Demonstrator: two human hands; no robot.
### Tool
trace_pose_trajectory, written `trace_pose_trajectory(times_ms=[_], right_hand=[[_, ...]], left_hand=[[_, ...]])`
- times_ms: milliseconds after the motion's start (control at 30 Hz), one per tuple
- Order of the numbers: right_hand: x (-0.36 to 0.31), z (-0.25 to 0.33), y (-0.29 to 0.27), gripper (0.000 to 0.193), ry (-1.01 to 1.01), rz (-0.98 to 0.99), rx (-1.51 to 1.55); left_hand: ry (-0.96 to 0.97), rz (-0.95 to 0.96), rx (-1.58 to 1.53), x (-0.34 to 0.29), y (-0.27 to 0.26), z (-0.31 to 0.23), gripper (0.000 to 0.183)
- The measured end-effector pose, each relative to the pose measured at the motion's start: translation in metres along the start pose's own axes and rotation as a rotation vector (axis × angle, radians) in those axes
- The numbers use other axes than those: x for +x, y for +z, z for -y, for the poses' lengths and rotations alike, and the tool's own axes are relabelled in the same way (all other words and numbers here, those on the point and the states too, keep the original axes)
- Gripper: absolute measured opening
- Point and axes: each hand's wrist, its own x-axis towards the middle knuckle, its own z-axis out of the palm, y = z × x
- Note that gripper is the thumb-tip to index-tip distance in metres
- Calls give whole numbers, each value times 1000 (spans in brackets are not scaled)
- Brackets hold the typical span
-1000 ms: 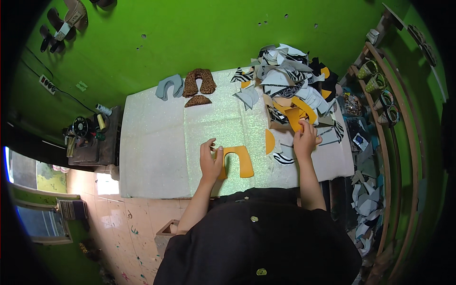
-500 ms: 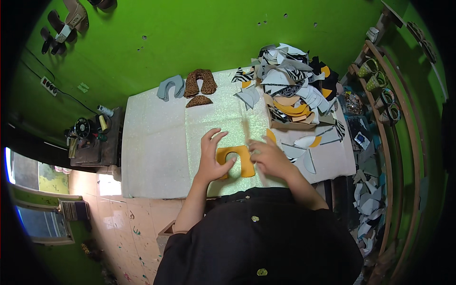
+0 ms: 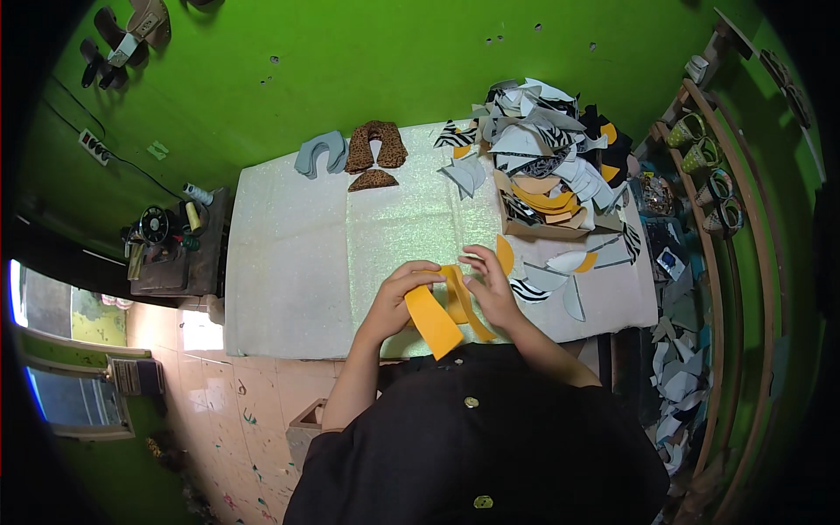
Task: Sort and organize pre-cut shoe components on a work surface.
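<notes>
A yellow U-shaped cut piece [image 3: 435,324] is raised off the table in front of me, its two legs hanging toward my body. My left hand [image 3: 402,296] is closed on its upper left part, fingers over the top edge. My right hand [image 3: 492,290] pinches the piece near its right leg, thumb against it and the index finger bent above. Just beyond the right hand lies a small yellow curved offcut [image 3: 505,255]. A zebra-striped scrap [image 3: 528,291] rests on the table to its right.
An overfilled box [image 3: 544,229] of scraps stands at the table's back right. Grey U-shaped pieces [image 3: 308,156] and leopard-print ones [image 3: 360,150] lie at the back. A wooden rack [image 3: 719,289] with shoes runs along the right; a sewing machine [image 3: 154,226] is at the left.
The yellow piece lay flat on the table; now it is lifted and bent in both hands. A blurred thin strip by my right hand is no longer visible.
</notes>
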Motion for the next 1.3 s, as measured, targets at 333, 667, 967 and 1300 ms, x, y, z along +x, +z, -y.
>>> trace_pose_trajectory(times_ms=[333,667,967,1300], right_hand=[[-11,-35,14,25,808,353,755],[-13,-81,39,38,552,107,-204],[-22,-101,49,40,274,185,-633],[-28,-113,50,38,246,151,-665]], left_hand=[[-247,-109,-449,-18,-12,26,36],[-591,-320,-15,-28,-2,95,39],[-506,-484,401,-21,13,119,30],[-533,-445,477,-22,6,117,32]])
